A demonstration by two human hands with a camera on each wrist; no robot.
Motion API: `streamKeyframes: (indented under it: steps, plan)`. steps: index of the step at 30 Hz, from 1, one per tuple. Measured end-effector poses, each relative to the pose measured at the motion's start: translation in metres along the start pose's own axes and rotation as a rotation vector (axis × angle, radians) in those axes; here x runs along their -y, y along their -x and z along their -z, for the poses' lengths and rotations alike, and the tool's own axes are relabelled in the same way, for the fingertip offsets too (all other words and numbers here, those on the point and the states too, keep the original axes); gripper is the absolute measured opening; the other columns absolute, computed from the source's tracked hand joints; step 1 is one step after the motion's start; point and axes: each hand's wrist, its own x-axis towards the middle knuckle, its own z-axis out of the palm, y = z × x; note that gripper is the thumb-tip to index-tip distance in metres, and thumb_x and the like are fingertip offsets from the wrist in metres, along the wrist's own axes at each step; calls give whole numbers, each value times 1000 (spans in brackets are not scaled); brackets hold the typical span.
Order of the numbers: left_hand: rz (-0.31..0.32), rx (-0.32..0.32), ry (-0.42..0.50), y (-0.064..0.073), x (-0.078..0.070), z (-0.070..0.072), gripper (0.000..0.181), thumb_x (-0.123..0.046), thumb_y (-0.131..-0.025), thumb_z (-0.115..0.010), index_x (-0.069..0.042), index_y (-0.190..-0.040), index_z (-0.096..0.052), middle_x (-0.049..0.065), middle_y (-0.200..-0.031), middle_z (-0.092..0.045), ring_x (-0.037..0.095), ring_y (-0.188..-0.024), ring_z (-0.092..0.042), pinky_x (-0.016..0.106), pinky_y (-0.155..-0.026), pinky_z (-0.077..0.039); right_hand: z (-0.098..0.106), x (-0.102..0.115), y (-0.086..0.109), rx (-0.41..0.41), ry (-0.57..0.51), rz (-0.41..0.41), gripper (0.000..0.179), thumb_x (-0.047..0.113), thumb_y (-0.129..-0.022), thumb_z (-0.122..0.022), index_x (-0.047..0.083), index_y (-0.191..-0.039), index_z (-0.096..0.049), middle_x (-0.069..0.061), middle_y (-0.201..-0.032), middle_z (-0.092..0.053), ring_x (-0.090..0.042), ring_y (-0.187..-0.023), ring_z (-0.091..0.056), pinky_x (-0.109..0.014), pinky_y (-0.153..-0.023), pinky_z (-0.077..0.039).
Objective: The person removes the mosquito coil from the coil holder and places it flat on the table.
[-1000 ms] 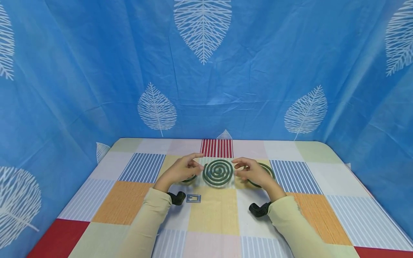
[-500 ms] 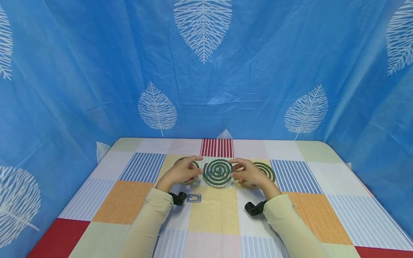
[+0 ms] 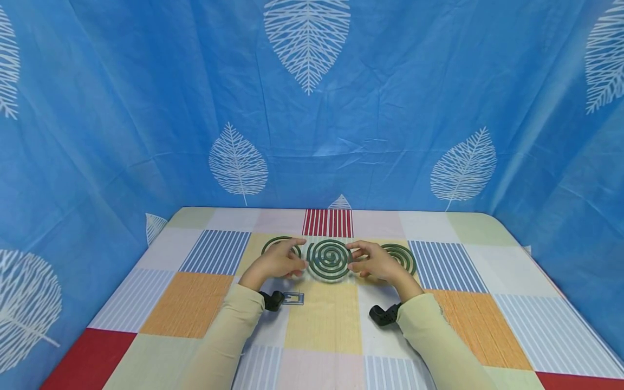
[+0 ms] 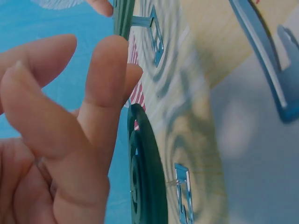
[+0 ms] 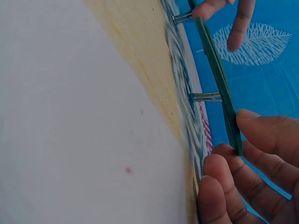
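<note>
- Shows right hand (image 3: pixel 377 261) slightly farther left than a second ago, up against the middle coil (image 3: pixel 330 259); shows left hand (image 3: pixel 278 261) a little lower, with the upper arc of the left coil (image 4: pixel 156 186) newly in sight beyond.
- Middle coil: keeps the same spot between both hands, green and spiral, raised over the tabletop (image 3: pixel 324 322) on a thin metal stand (image 5: pixel 208 97).
- Right hand: pinches the right rim of the middle coil, digits on both faces, other fingers loosely bent below.
- Left hand: holds thumb and fingers apart at the left rim of the middle coil; cannot tell how firm any touch is.
- Left coil: sits partly covered by the left hand, a second stand (image 4: pixel 184 191) beneath.
- Right coil (image 3: pixel 411 257): lies partly behind the right hand.
- Metal plate (image 3: pixel 293 298): rests flat nearer the person, just right of the left wrist's black camera (image 3: pixel 273 301).
- Tabletop: bears coloured patches, some striped, with red ones toward the near corners.
- Curtain (image 3: pixel 312 146): hangs behind and at both sides, blue with white leaves.
- Arms: wear pale sleeves (image 3: pixel 224 338).
</note>
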Motion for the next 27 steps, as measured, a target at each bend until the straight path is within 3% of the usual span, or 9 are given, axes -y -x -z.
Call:
streamKeyframes:
  steps: [6, 14, 27]
  plan:
    - [32, 4, -19, -3, 1, -3, 68, -9, -103, -72, 5, -163, -41, 6, -77, -75, 15, -57, -60, 28, -62, -50, 0, 1, 0, 0, -3, -5, 54, -5, -98, -72, -12, -148, -53, -25, -120, -64, -16, -82, -62, -29, -66, -55]
    - [17, 21, -16, -6, 4, -6, 67, -8, -102, -72, 9, -160, -43, 5, -82, -77, 15, -71, -71, 28, -61, -56, -1, 3, 1, -4, -8, -5, 53, -5, -98, -72, -12, -147, -54, -24, -119, -64, -15, -83, -63, -29, -66, -55]
    - [17, 30, 0, -7, 4, -8, 66, -8, -103, -72, 8, -160, -44, 4, -88, -77, 13, -74, -72, 28, -62, -57, -1, 4, 1, -13, -26, 0, 59, -7, -98, -72, -12, -152, -49, -26, -120, -64, -14, -79, -64, -28, -62, -55]
